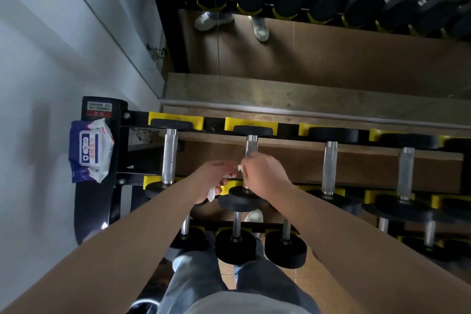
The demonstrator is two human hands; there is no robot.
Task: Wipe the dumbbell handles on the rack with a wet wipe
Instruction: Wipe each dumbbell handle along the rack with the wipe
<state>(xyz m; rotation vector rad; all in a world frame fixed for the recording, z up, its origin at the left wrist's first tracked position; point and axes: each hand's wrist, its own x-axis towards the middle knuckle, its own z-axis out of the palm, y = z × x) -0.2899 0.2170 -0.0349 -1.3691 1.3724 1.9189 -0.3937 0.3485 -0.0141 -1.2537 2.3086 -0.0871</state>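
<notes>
On the rack's (119,150) top tier, the second handle (251,147) runs straight away from the person, just beyond both hands. Left hand (215,181) grips the bunched wipe (212,193). Right hand (265,176) pinches its other end and is nearer the handle.

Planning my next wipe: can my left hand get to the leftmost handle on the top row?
Probably yes: the left hand, holding the wet wipe, is just beside that handle, with only open space between them.
</notes>
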